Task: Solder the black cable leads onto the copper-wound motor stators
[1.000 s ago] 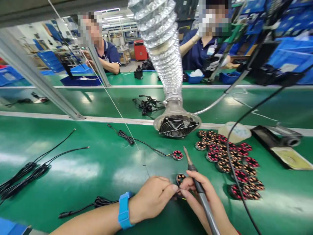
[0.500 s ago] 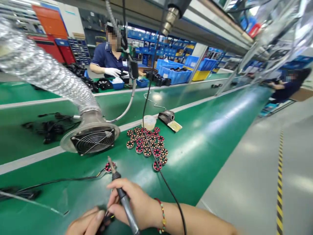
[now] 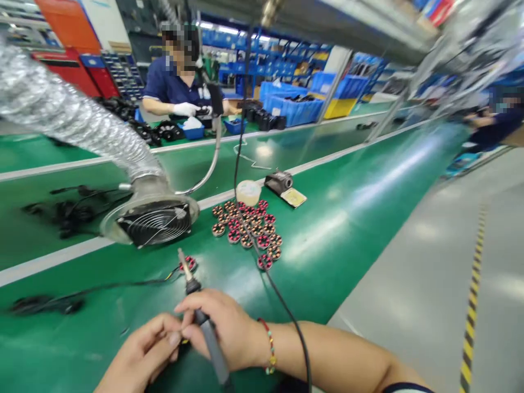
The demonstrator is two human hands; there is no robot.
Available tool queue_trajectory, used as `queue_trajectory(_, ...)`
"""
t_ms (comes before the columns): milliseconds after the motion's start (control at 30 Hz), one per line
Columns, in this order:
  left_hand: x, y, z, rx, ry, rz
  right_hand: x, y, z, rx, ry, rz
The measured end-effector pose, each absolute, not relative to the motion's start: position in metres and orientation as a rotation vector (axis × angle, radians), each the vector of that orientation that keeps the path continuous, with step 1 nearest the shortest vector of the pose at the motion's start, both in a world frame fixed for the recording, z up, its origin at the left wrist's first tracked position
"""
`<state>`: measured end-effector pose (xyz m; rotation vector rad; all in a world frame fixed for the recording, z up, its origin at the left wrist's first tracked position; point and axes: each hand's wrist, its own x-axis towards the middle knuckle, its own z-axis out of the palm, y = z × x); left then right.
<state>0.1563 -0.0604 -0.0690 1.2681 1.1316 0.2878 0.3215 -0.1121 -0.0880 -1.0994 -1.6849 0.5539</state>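
Observation:
In my right hand (image 3: pixel 231 330) is a soldering iron (image 3: pixel 213 344), held like a pen with its tip pointing away from me. Past the tip, partly behind it, lies a small round motor stator (image 3: pixel 191 263) with red windings and a black cable (image 3: pixel 123 284) running left from it. My left hand (image 3: pixel 143 349) is closed in a pinch, its fingertips meeting those of my right hand. A thin wire with a yellow bit (image 3: pixel 185 341) shows between them, mostly hidden by fingers. Several more stators (image 3: pixel 246 240), red and copper-coloured, sit in a cluster farther right.
A fume extractor fan (image 3: pixel 158 224) on a silver duct (image 3: pixel 94 125) stands at left. Behind the stators are a roll of tape (image 3: pixel 248 192) and a soldering iron stand (image 3: pixel 282 183). The iron's black cord (image 3: pixel 282 300) crosses my right forearm. A gloved co-worker (image 3: pixel 176 87) works across the bench.
My left hand has risen and its fingertips have come together with my right hand's. The wires it held show less. The view has tilted down slightly.

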Motion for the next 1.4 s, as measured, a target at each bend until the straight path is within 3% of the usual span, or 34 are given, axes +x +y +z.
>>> queue_trajectory(133,0.166,-0.041,-0.049,1.445,1.084,0.209,0.329,-0.111,-0.086,-1.134,-1.626,0.608)
queue_trajectory(333,0.167,-0.023,-0.062,1.407,1.175,0.228,0.344,-0.103,-0.087,-1.532,-1.708,0.561)
queue_trajectory(600,0.159,-0.03,-0.07,1.355,1.144,0.171,0.341,-0.097,-0.097,-1.507,-1.813,0.619)
queue_trajectory(900,0.154,-0.028,-0.079,1.346,1.075,0.121,0.353,-0.124,-0.048,-1.585,-1.488,0.601)
queue_trajectory(1167,0.155,-0.027,-0.079,1.37,1.097,0.09,0.333,-0.146,-0.094,-1.423,-1.457,0.482)
queue_trajectory(1400,0.154,-0.027,-0.08,1.362,1.115,0.096,0.332,-0.145,-0.093,-1.418,-1.495,0.518)
